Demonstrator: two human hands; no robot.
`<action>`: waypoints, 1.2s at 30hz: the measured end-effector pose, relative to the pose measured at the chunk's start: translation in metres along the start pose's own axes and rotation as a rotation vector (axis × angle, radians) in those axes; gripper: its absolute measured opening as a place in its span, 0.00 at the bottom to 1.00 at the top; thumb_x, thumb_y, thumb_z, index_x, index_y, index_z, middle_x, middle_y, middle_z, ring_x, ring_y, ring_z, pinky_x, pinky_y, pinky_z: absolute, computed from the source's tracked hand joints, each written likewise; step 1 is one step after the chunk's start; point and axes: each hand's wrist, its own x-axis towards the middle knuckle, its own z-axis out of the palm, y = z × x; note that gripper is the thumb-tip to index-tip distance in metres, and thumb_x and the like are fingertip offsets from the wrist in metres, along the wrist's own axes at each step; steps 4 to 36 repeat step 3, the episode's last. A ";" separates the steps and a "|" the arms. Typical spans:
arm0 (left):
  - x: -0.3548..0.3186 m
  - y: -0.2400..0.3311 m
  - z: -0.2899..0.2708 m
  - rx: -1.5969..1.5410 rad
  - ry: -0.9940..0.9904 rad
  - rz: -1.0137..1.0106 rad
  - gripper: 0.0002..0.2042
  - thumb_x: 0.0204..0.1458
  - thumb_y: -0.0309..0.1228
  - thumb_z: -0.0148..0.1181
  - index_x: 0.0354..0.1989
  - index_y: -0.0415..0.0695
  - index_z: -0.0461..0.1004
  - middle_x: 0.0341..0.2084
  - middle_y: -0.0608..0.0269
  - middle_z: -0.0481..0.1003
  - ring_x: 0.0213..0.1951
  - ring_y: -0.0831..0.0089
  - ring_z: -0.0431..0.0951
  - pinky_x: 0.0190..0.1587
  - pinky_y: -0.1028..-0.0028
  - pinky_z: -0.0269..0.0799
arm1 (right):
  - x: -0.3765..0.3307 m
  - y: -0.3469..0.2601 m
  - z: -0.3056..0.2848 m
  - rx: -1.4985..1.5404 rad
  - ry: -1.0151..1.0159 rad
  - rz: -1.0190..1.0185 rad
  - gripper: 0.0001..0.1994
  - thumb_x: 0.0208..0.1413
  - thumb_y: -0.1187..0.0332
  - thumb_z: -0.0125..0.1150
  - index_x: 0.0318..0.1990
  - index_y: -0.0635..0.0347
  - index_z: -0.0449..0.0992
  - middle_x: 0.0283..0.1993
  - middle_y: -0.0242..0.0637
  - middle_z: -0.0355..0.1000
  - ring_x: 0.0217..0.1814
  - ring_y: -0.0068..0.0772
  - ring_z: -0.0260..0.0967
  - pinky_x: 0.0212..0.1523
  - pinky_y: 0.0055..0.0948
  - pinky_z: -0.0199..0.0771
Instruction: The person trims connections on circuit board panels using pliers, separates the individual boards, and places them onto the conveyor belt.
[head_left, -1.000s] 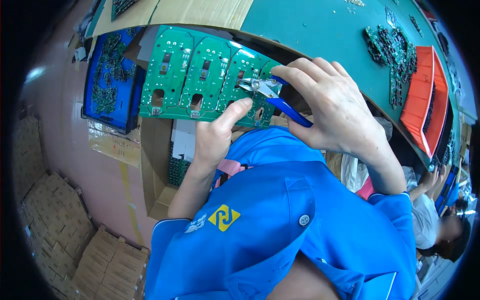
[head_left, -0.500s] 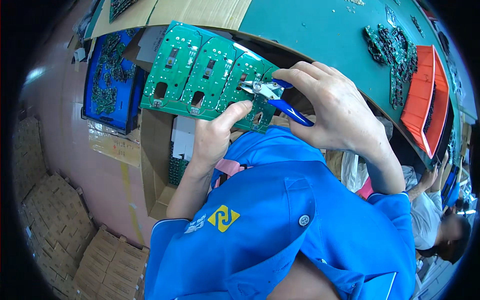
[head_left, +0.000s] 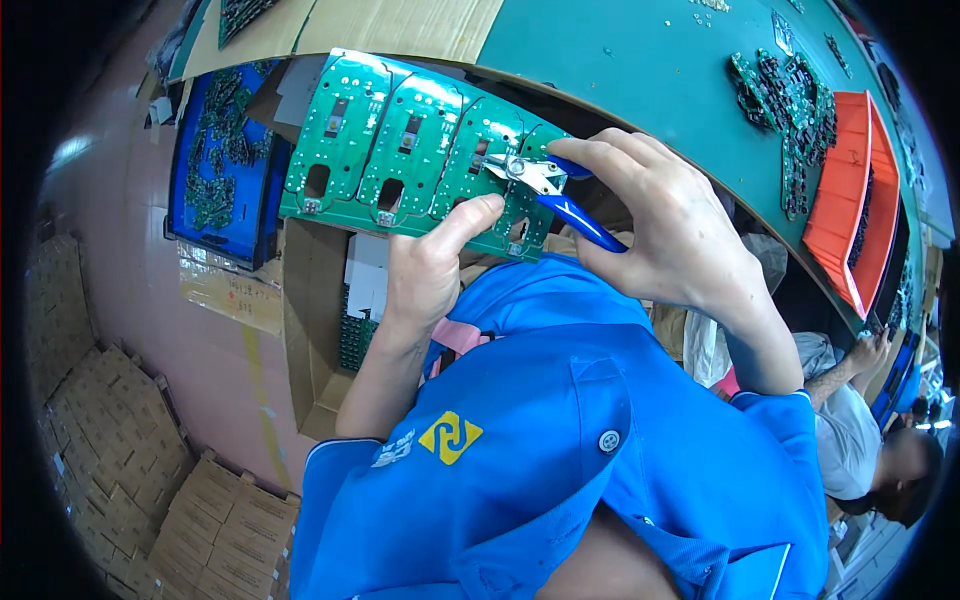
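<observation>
A green circuit board panel (head_left: 345, 150), made of several joined sections with cut-out holes, is held up in front of me. My left hand (head_left: 435, 255) grips its near edge, thumb on the face and the other fingers hidden underneath. In my right hand (head_left: 670, 210) is a pair of blue-handled wire cutters (head_left: 585, 222). Their metal jaws rest at the board's face, by a small slot in the third section from the left. Whether the jaw tips touch a part there is too small to tell.
Under the board stands an open cardboard box (head_left: 305, 330) with more boards. A blue bin (head_left: 225, 190) of small boards lies left. On the green table (head_left: 620, 70) are a pile of boards (head_left: 790, 110) and an orange tray (head_left: 850, 200). Another person (head_left: 850, 430) works at right.
The board's far edge has tilted slightly downward, and light glints more on its face. The cutters stay at nearly the same spot. At right, the other person's hand has shifted.
</observation>
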 end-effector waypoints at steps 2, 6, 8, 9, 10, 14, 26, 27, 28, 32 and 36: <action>0.002 0.000 0.000 -0.023 -0.020 -0.017 0.11 0.55 0.22 0.60 0.46 0.34 0.77 0.39 0.58 0.80 0.38 0.73 0.81 0.43 0.73 0.77 | 0.000 -0.002 -0.001 -0.022 -0.004 0.003 0.26 0.42 0.68 0.70 0.52 0.64 0.73 0.43 0.47 0.74 0.49 0.49 0.74 0.51 0.41 0.74; 0.001 0.002 0.002 -0.057 -0.011 -0.034 0.11 0.56 0.22 0.60 0.47 0.35 0.77 0.39 0.58 0.80 0.39 0.72 0.81 0.45 0.72 0.78 | 0.000 -0.003 -0.002 -0.040 -0.011 0.001 0.27 0.42 0.68 0.70 0.53 0.63 0.73 0.45 0.47 0.74 0.51 0.48 0.73 0.52 0.40 0.74; 0.001 0.002 0.002 -0.057 -0.011 -0.034 0.11 0.56 0.22 0.60 0.47 0.35 0.77 0.39 0.58 0.80 0.39 0.72 0.81 0.45 0.72 0.78 | 0.000 -0.003 -0.002 -0.040 -0.011 0.001 0.27 0.42 0.68 0.70 0.53 0.63 0.73 0.45 0.47 0.74 0.51 0.48 0.73 0.52 0.40 0.74; 0.001 0.002 0.002 -0.057 -0.011 -0.034 0.11 0.56 0.22 0.60 0.47 0.35 0.77 0.39 0.58 0.80 0.39 0.72 0.81 0.45 0.72 0.78 | 0.000 -0.003 -0.002 -0.040 -0.011 0.001 0.27 0.42 0.68 0.70 0.53 0.63 0.73 0.45 0.47 0.74 0.51 0.48 0.73 0.52 0.40 0.74; 0.001 0.002 0.002 -0.057 -0.011 -0.034 0.11 0.56 0.22 0.60 0.47 0.35 0.77 0.39 0.58 0.80 0.39 0.72 0.81 0.45 0.72 0.78 | 0.000 -0.003 -0.002 -0.040 -0.011 0.001 0.27 0.42 0.68 0.70 0.53 0.63 0.73 0.45 0.47 0.74 0.51 0.48 0.73 0.52 0.40 0.74; 0.001 0.002 0.002 -0.057 -0.011 -0.034 0.11 0.56 0.22 0.60 0.47 0.35 0.77 0.39 0.58 0.80 0.39 0.72 0.81 0.45 0.72 0.78 | 0.000 -0.003 -0.002 -0.040 -0.011 0.001 0.27 0.42 0.68 0.70 0.53 0.63 0.73 0.45 0.47 0.74 0.51 0.48 0.73 0.52 0.40 0.74; 0.001 0.002 0.002 -0.057 -0.011 -0.034 0.11 0.56 0.22 0.60 0.47 0.35 0.77 0.39 0.58 0.80 0.39 0.72 0.81 0.45 0.72 0.78 | 0.000 -0.003 -0.002 -0.040 -0.011 0.001 0.27 0.42 0.68 0.70 0.53 0.63 0.73 0.45 0.47 0.74 0.51 0.48 0.73 0.52 0.40 0.74; 0.001 0.002 0.002 -0.057 -0.011 -0.034 0.11 0.56 0.22 0.60 0.47 0.35 0.77 0.39 0.58 0.80 0.39 0.72 0.81 0.45 0.72 0.78 | 0.000 -0.003 -0.002 -0.040 -0.011 0.001 0.27 0.42 0.68 0.70 0.53 0.63 0.73 0.45 0.47 0.74 0.51 0.48 0.73 0.52 0.40 0.74; 0.001 0.002 0.002 -0.057 -0.011 -0.034 0.11 0.56 0.22 0.60 0.47 0.35 0.77 0.39 0.58 0.80 0.39 0.72 0.81 0.45 0.72 0.78 | 0.000 -0.003 -0.002 -0.040 -0.011 0.001 0.27 0.42 0.68 0.70 0.53 0.63 0.73 0.45 0.47 0.74 0.51 0.48 0.73 0.52 0.40 0.74; 0.001 0.002 0.002 -0.057 -0.011 -0.034 0.11 0.56 0.22 0.60 0.47 0.35 0.77 0.39 0.58 0.80 0.39 0.72 0.81 0.45 0.72 0.78 | 0.000 -0.003 -0.002 -0.040 -0.011 0.001 0.27 0.42 0.68 0.70 0.53 0.63 0.73 0.45 0.47 0.74 0.51 0.48 0.73 0.52 0.40 0.74; 0.001 0.002 0.002 -0.057 -0.011 -0.034 0.11 0.56 0.22 0.60 0.47 0.35 0.77 0.39 0.58 0.80 0.39 0.72 0.81 0.45 0.72 0.78 | 0.000 -0.003 -0.002 -0.040 -0.011 0.001 0.27 0.42 0.68 0.70 0.53 0.63 0.73 0.45 0.47 0.74 0.51 0.48 0.73 0.52 0.40 0.74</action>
